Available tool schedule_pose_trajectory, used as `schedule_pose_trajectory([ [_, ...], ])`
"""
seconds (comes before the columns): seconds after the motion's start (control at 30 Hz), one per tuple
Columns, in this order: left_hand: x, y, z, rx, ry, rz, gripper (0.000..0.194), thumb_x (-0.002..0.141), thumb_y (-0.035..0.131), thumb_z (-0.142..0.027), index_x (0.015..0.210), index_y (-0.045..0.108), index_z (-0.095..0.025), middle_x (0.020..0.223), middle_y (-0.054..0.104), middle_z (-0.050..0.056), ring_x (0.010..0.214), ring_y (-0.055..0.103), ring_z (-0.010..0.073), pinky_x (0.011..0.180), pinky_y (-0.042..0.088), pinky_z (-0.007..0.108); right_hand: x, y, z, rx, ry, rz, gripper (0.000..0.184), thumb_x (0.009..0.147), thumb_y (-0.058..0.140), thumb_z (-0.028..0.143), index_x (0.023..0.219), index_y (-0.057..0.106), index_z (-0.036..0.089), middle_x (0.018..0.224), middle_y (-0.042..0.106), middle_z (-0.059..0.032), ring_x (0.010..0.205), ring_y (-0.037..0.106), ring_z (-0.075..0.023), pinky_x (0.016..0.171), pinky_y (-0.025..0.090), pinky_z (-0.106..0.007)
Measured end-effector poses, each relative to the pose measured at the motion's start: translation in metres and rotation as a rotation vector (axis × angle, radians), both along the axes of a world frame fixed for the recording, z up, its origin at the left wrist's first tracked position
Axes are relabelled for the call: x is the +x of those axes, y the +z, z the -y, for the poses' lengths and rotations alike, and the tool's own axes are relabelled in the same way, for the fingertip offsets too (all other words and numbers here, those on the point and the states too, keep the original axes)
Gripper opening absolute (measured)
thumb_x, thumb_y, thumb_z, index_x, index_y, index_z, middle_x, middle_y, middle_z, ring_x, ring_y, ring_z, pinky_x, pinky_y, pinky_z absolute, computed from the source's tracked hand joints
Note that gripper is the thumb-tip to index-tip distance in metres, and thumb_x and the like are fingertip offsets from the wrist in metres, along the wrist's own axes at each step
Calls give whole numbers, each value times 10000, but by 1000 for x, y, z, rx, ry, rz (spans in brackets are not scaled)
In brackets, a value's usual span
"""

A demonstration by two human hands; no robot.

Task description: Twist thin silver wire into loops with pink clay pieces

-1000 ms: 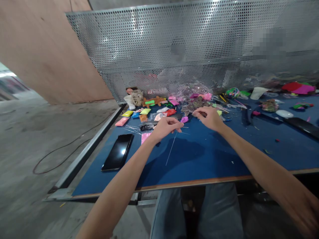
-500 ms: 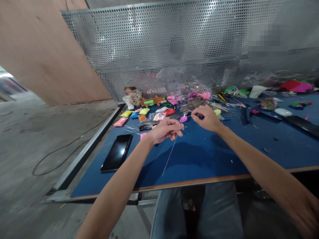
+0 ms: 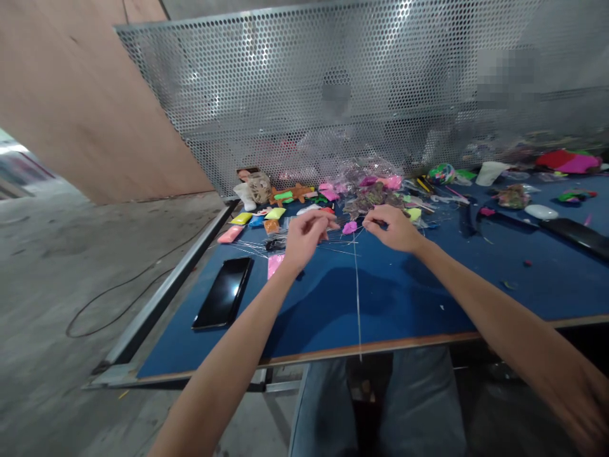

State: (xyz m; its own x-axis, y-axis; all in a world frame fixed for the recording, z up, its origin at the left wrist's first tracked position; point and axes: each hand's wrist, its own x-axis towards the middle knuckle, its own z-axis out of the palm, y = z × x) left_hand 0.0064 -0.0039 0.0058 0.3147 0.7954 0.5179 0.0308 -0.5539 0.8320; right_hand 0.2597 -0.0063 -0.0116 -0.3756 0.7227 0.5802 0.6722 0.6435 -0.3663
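Both my hands work over the blue table (image 3: 390, 304). My right hand (image 3: 392, 227) is pinched shut on the top of a thin silver wire (image 3: 356, 292), which hangs straight down toward me past the table's front edge. My left hand (image 3: 304, 235) hovers a little to the left with its fingers curled, near a small magenta clay piece (image 3: 350, 226); I cannot make out anything in it. More thin wires (image 3: 247, 247) lie on the table to the left.
A black phone (image 3: 224, 292) lies at the front left. Coloured clay packets (image 3: 273, 216), plastic bags (image 3: 371, 184) and small figures crowd the back by a perforated metal screen (image 3: 333, 95). More clutter and a black strip (image 3: 578, 233) lie at the right.
The wire was in my left hand, slanting down to the left; now my right hand pinches it and it hangs straight down. My left hand moved up and back, toward the magenta piece.
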Motion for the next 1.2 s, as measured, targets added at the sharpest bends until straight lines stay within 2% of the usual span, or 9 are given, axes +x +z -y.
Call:
schedule_pose_trajectory([
  [0.1,2,-1,2,323,103,-244,324,839,706,-318,1144,719,-208,1052,752,79,843,675,169,749,533,294,-4,0,2,-20,9,-28,274,968,490,386,780,619,233,740,612,-21,720,513,-200,794,380,-372],
  [0.2,8,-8,4,361,104,-353,501,819,764,-364,1292,647,-245,1131,739,71,971,694,199,853,542,321,-9,2,6,-13,30,-19,261,976,482,370,821,635,226,768,625,-28,728,526,-196,760,374,-350],
  [0.3,15,-16,3,340,106,-413,466,853,738,-410,1282,650,-250,1078,759,55,957,718,198,870,559,319,-14,3,8,7,34,16,257,972,490,340,804,640,218,717,603,-17,692,518,-180,727,361,-329],
  [0.4,16,-21,0,264,100,-439,336,954,608,-405,1236,683,-240,951,778,28,799,735,162,797,586,286,-18,1,9,19,33,27,270,967,512,343,783,652,204,669,590,-12,663,511,-167,694,354,-314],
  [0.57,11,-23,-6,-83,83,-306,353,968,561,-450,1153,722,-197,940,782,48,564,700,142,499,565,236,-20,2,12,-34,26,-41,328,992,499,404,878,744,219,775,706,-35,663,564,-165,664,396,-313],
  [0.73,11,-23,-11,-296,54,-83,410,934,605,-491,1144,670,-145,1102,758,103,560,699,144,470,569,245,-12,7,12,-90,-63,-37,403,998,502,416,1358,644,303,987,769,-35,713,632,-189,676,452,-335],
  [0.8,12,-23,-12,-338,25,-9,415,935,606,-495,1152,640,-143,1147,744,119,566,699,135,483,576,244,-8,7,10,-79,-81,7,442,1007,489,388,1442,561,350,1067,766,-28,766,653,-201,715,476,-351],
  [1.0,14,-22,-8,-411,-18,14,490,948,579,-531,1258,625,-154,1214,717,148,601,729,137,520,602,239,-7,0,2,-51,-78,-60,374,996,475,261,1283,706,324,1037,772,-31,871,688,-215,804,528,-383],
  [1.2,16,-24,-6,-374,-72,-19,472,921,636,-498,1260,655,-170,1219,720,125,685,757,169,549,619,247,-14,-8,-1,-46,10,-120,436,982,437,186,1332,670,303,1136,751,-48,983,693,-218,919,533,-411],
])
